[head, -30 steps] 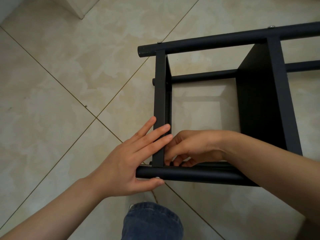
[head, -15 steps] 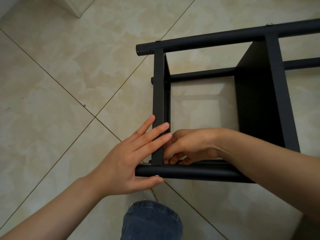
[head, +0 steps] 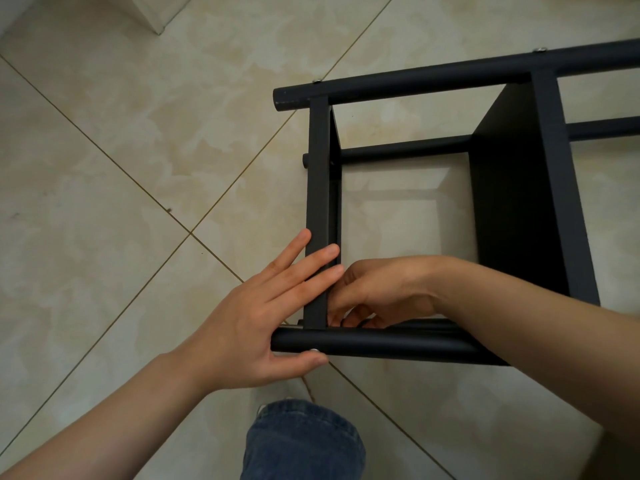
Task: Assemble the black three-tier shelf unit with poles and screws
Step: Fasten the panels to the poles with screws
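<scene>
The left hand (head: pixel 263 320) lies released and flat. Its fingers (head: pixel 311 268) are straight and spread across the edge of the end panel (head: pixel 317 188) of the black shelf unit (head: pixel 512 237), grasping nothing. Its thumb runs along the near pole (head: pixel 398 344), right beside a small silver screw head (head: pixel 314 350).

Just across that panel, the right hand (head: pixel 377 292) reaches down inside the frame, into the corner where the panel meets the near pole. Its fingers are curled in tight, close to the left fingertips. From where I stand I cannot tell whether they pinch anything, because the corner is dark and the hand covers it.

The unit lies on its side on the tiled floor (head: pixel 104 185), under and ahead of both hands. Past the right wrist, the middle panel (head: pixel 559 161) stands on edge. Well beyond the fingertips, the far pole (head: pixel 433 76) runs across the tops of both panels, with a lower pole (head: pixel 398 150) behind them, down near the floor.

Below the left wrist, nearer the person, is a knee in blue denim (head: pixel 301 441). Far out beyond the left hand sits a white corner (head: pixel 152 12) of something.
</scene>
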Action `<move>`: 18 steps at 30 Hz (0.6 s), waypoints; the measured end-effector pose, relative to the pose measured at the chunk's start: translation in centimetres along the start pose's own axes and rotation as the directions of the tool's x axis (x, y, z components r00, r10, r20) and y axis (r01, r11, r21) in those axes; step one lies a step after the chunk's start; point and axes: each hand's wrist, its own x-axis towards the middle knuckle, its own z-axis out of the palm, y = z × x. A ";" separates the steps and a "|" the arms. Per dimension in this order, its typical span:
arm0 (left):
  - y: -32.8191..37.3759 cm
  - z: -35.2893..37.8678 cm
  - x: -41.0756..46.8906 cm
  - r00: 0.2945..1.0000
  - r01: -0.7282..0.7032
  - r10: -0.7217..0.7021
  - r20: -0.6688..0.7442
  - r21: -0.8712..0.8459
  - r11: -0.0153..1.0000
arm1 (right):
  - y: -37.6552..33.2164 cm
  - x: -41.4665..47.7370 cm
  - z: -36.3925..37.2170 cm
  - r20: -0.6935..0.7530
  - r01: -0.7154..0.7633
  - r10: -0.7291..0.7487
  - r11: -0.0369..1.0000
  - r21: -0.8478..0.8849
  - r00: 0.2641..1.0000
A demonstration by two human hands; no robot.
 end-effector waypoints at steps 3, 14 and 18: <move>0.0 0.0 0.0 1.000 -0.001 0.001 0.000 -0.005 1.000 | 0.0 0.0 -0.2 0.020 0.012 -0.013 0.999 0.046 1.000; -0.1 0.1 -0.1 1.000 -0.004 0.004 0.000 0.010 1.000 | 0.1 0.5 0.0 0.002 -0.004 0.004 1.000 0.031 1.000; 0.1 0.0 0.0 1.000 -0.005 0.005 -0.005 0.003 1.000 | 0.0 0.2 -0.2 0.021 0.011 -0.012 0.999 0.042 1.000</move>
